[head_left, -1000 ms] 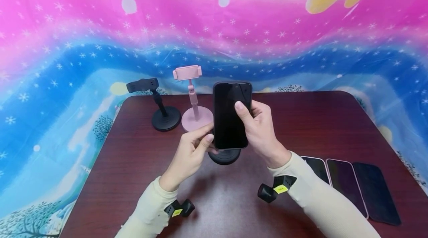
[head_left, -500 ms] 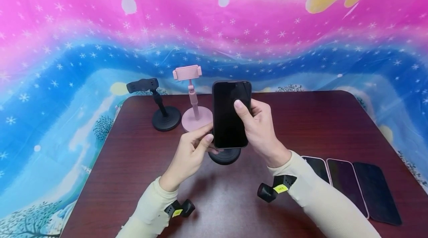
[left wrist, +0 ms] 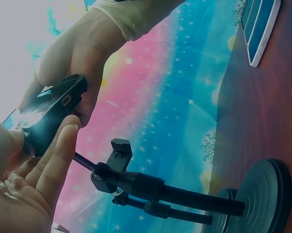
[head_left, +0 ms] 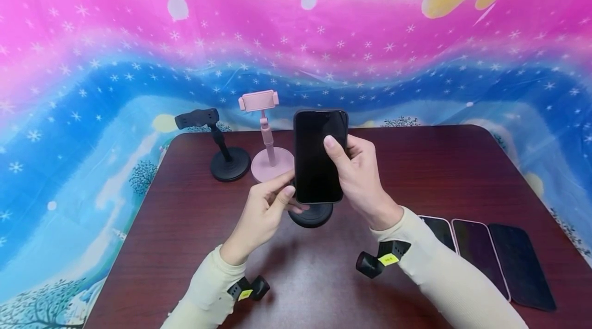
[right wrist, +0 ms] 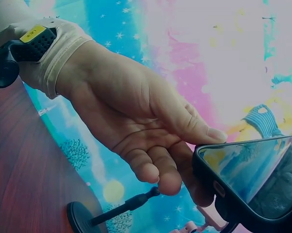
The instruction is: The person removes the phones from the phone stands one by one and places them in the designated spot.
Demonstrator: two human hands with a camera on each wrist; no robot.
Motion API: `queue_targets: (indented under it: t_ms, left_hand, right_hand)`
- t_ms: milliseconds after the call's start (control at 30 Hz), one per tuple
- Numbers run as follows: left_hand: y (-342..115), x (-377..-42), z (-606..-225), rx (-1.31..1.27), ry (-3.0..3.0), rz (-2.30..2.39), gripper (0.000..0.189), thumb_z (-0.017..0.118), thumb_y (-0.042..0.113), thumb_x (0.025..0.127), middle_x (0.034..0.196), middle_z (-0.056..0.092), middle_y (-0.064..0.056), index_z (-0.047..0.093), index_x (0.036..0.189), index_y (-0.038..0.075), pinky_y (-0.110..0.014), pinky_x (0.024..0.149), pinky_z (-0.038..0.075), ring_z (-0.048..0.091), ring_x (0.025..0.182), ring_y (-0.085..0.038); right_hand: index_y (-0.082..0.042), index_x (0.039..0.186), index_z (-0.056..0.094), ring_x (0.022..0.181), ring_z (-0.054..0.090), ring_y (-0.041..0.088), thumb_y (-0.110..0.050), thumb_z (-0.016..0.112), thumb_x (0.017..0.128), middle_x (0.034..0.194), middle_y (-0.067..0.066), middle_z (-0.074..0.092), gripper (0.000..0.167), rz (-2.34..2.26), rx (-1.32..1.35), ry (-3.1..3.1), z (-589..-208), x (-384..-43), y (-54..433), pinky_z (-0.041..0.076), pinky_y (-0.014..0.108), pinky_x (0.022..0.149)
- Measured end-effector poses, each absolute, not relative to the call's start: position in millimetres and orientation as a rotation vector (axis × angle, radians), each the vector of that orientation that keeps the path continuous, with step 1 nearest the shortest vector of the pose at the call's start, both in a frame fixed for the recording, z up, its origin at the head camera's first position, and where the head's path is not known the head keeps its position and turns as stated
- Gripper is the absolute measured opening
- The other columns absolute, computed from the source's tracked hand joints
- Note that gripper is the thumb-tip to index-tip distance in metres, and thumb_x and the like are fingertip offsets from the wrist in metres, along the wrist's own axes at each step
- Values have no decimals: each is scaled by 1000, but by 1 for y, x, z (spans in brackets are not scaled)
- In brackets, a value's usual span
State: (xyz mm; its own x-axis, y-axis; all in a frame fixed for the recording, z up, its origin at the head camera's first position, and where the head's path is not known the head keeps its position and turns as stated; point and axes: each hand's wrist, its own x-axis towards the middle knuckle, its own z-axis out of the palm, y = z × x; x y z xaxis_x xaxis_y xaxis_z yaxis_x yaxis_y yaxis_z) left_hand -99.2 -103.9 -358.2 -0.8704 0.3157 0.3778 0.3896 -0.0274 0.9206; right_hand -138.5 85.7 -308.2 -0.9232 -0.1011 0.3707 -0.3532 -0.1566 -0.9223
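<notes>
In the head view a dark-cased smartphone [head_left: 312,164] is held upright, its black screen facing me. My right hand [head_left: 363,180] grips its right side, thumb across the screen and fingers behind. At the lower left corner, my left hand [head_left: 263,211] pinches the phone's edge between thumb and forefinger. The other left fingers extend below it, as the right wrist view shows. Behind the phone stands a black phone stand, its round base [head_left: 311,217] showing under the phone and its pole [left wrist: 199,196] in the left wrist view. The phone hides this stand's holder from the head view.
Left of the phone stand a pink phone stand [head_left: 259,101] and another black phone stand [head_left: 228,163]. Three phones lie side by side at the right: one partly under the right sleeve, a pink-edged phone [head_left: 481,257] and a dark phone [head_left: 522,267]. A patterned cloth [head_left: 296,36] hangs behind the table.
The phone and my right hand have risen very slightly. My left hand stays almost still at the phone's lower corner.
</notes>
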Motion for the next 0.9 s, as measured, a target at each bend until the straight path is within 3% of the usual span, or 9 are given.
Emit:
queue_targets:
  t_ms: [333,900]
  left_hand:
    - [-104,-99,-359,-784,-2156,-2066,41,52,11,105,129,66,-28,52,144,-3,-37,74,65,78,81,-29]
    - [-104,-99,-360,-782,-2143,-2064,42,52,13,105,126,67,-28,52,144,-3,-37,73,65,77,80,-27]
  right_hand:
    - [8,112,70,77,73,15,-11,56,104,89,-6,77,25,2192,529,-1929,-306,-139,86,63,31,67]
    - [4,106,72,75,74,15,-9,55,104,87,-4,77,22,2210,531,-1892,-304,-142,85,63,31,66]
